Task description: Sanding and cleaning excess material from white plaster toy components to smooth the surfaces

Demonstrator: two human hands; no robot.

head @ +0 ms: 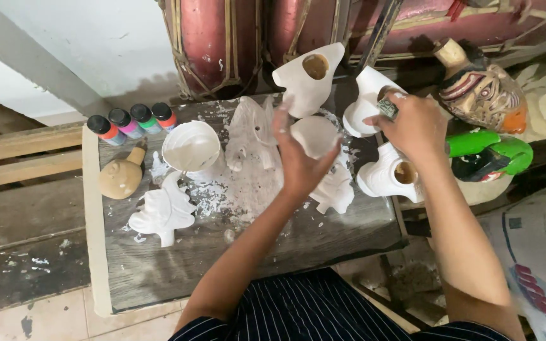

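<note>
Crowding is the risk: the left hand (301,161), fingers spread, cups a white mask (316,136) at the table (159,271) centre, while the right hand (412,126) rests curled on another white piece (368,101) at two o'clock. A slip could knock the neighbouring plaster figures (162,211) off the table.

A pale wall (90,44) with a grey beam (26,60) slanting across it rises at the upper left, lit softly and evenly. Below it run worn wooden planks (20,208) flecked with white, ending at light floor tiles (52,319). A weathered grey wooden table (159,271) stands in the middle
</note>
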